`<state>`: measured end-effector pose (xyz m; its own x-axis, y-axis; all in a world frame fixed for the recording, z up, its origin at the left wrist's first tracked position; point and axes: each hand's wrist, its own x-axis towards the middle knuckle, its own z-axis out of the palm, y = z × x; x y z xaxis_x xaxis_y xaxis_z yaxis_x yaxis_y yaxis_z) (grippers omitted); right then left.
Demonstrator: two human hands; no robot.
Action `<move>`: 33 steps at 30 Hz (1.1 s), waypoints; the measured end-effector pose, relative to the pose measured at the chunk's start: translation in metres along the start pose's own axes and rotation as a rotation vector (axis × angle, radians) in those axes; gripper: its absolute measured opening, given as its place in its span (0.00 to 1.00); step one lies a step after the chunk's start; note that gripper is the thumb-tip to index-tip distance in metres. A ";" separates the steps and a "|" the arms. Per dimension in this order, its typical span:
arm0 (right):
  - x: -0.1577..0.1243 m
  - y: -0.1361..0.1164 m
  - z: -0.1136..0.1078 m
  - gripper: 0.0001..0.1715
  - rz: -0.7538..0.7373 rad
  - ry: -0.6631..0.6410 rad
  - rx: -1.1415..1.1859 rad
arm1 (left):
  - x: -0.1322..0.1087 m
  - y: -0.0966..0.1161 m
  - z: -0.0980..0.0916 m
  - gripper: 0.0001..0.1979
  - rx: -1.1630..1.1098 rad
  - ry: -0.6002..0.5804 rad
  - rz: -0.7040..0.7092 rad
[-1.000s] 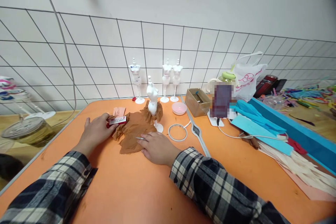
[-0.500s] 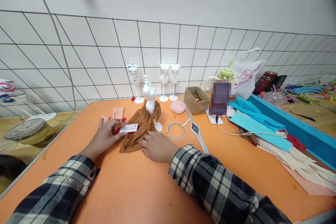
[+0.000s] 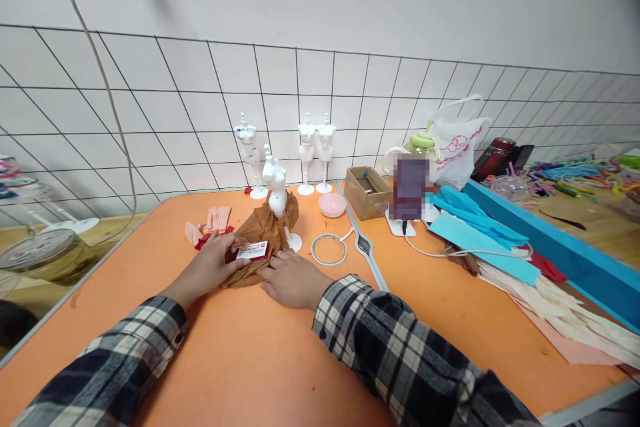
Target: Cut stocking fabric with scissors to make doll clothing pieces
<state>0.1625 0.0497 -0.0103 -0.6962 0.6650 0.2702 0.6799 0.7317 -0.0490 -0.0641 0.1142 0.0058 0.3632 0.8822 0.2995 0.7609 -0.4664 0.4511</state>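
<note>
Left hand [image 3: 215,260], left of centre on the desk [image 3: 250,360]: thumb and fingers pinch the end of a small red-and-white box [image 3: 253,251] over the brown cloth [image 3: 260,223]. The cloth, nearer the far edge than the near, gathers about the hips of a white dress form [image 3: 276,190]. Right hand [image 3: 293,280]: fingers close together on the cloth's right border; whether they pinch it cannot be told. Step in hand, as judged: arranging cloth; the next move calls for a steady form.
</note>
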 end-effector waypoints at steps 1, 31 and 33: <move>-0.001 0.000 -0.004 0.17 -0.006 0.009 -0.005 | 0.002 -0.002 0.001 0.18 0.055 -0.030 0.020; -0.082 0.001 -0.053 0.12 0.284 -0.354 -0.117 | -0.057 0.080 0.004 0.13 -0.275 0.168 -0.055; -0.085 0.001 -0.052 0.11 0.303 -0.361 -0.114 | -0.067 0.103 0.017 0.15 -0.503 0.013 -0.138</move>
<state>0.2349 -0.0138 0.0167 -0.4847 0.8698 -0.0920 0.8712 0.4895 0.0376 -0.0010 0.0078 0.0175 0.2688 0.9382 0.2179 0.4477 -0.3220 0.8342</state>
